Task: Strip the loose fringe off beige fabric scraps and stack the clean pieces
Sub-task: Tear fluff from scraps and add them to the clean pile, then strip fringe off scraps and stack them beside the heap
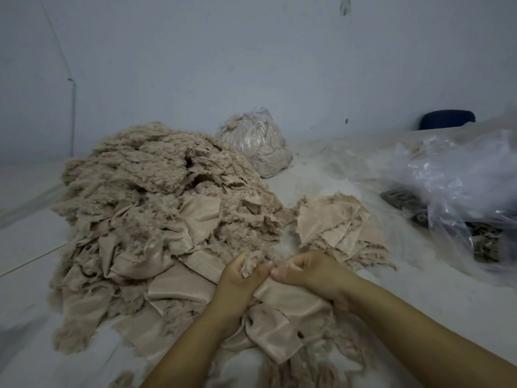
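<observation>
To my left the big heap of scraps (156,208) lies on the tabletop (25,247), soft, fluffy at the edges, light enough to lift by the handful; my left hand (240,278) is curled tight round a tuft of loose fringe (253,261) at the top edge of the scrap (282,317) I am working on; my right hand (310,271) is curled too, pinching the same edge just beside it, thumbs nearly touching; the cloth looks thin, limp and a little slick, so I judge it best held close to the fraying edge, cloth in one hand and threads in the other; further right sits the small stack of clean pieces (335,222), then a plastic bag (461,177).
</observation>
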A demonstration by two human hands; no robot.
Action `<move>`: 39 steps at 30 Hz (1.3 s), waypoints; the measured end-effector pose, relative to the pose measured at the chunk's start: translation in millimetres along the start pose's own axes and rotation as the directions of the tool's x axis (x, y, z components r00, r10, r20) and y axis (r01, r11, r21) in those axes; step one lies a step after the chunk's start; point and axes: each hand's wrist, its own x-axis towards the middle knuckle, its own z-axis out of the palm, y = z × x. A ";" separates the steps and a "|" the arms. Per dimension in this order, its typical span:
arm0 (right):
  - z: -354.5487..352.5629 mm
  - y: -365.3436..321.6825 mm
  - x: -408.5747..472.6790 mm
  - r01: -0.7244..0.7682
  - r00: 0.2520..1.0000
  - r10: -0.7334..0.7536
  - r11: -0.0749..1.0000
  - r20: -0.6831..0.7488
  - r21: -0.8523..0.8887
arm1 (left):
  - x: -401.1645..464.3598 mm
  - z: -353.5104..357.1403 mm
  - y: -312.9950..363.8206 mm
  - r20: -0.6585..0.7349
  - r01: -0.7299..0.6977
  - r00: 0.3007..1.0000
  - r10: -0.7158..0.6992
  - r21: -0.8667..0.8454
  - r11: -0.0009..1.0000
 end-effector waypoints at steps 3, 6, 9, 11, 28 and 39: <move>-10.9 -5.1 4.0 0.026 0.990 0.003 0.980 -0.143 0.199 | 4.4 -2.9 2.6 -0.077 0.028 0.997 -0.029 -0.017 0.999; -21.8 -8.9 6.6 0.112 0.956 -0.002 0.927 -0.294 0.358 | 7.9 -10.3 6.0 -0.071 0.029 0.997 -0.027 0.024 0.999; -8.1 -3.8 13.4 0.215 0.922 -0.138 0.959 -0.361 0.183 | 3.7 -7.5 5.6 0.091 0.038 0.995 -0.041 0.033 0.999; 4.5 -3.5 20.1 0.279 0.889 -0.210 0.953 -0.408 0.117 | -2.4 -1.9 3.8 0.204 0.058 0.976 -0.082 0.122 0.991; 25.0 -0.1 48.1 0.427 0.707 -0.277 0.901 -0.651 0.081 | -5.5 3.9 1.9 0.243 0.101 0.963 -0.118 0.082 0.992; -75.2 -24.8 50.9 -0.067 0.598 -0.279 0.917 -0.752 -0.394 | -0.9 0.0 4.2 0.076 0.164 0.984 -0.162 -0.015 0.986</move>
